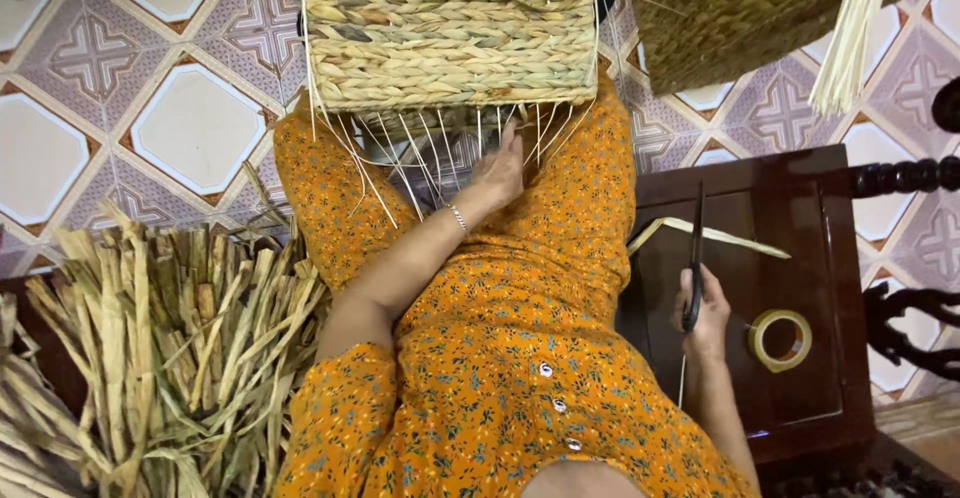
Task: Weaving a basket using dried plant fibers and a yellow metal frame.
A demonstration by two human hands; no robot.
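**Mia:** What is the right hand (708,313) doing?

**Ben:** It is closed around the handles of black scissors (694,258). The blades point away from the person, up over the dark wooden desk (830,258). The hand rests on that desk.

**Mia:** And the left hand (500,166)?

**Ben:** It reaches out over the lap. The fingers lie mostly straight and close together, among the thin loose strands (420,153) that hang from the bottom edge of a woven basket (448,33). It touches the strands, but I cannot tell if it pinches one.

**Mia:** Where is the basket?

**Ben:** It sits at the person's knees, on the orange flowered dress (520,358), with the tiled floor (170,108) around it.

**Mia:** What lies near the scissors?

**Ben:** A pale flat strip (740,243) lies on the desk, just under the blades. A round roll of yellowish tape (780,340) lies flat on the desk, just beside the right hand.

**Mia:** Anything more?

**Ben:** A big pile of dry straw-coloured stalks (170,348) lies by the left arm. A second woven basket (740,13) is at the top right, with a bundle of pale sticks (850,48) hanging in front of it.
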